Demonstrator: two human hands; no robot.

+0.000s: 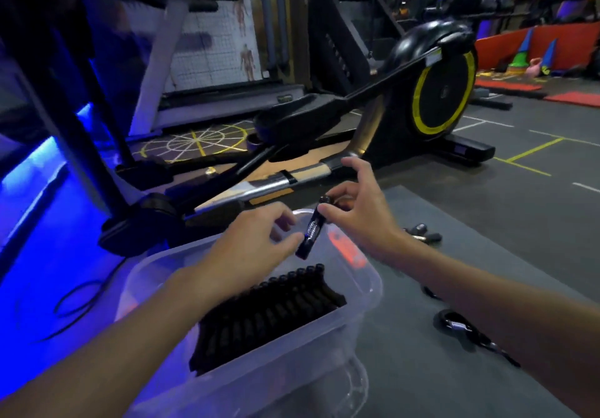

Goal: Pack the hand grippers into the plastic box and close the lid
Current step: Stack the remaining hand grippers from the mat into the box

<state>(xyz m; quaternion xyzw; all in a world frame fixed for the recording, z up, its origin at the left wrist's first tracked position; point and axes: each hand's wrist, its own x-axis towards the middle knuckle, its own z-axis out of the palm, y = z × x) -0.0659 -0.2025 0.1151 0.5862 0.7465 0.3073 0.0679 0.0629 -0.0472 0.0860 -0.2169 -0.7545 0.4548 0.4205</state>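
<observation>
Nearest, the clear plastic box (341, 336) sits open on the dark floor mat (487, 255), and a tight row of black hand grippers (269, 310) stands on edge along its near side, apparently nested that way so more will fit. No lid can be told apart for certain. To the right of the box, a loose hand gripper (454, 325) lies on the mat within easy reach, and a few more (422, 232) lie farther off, so the packing looks only partly done. Above the box's empty far end, both hands hold one hand gripper (311, 229): the left hand (250, 242) pinches its lower end and the right hand (354, 213) closes fingertips on its upper handle, probably turning it to match the row. Beyond stands an elliptical trainer (431, 92).
</observation>
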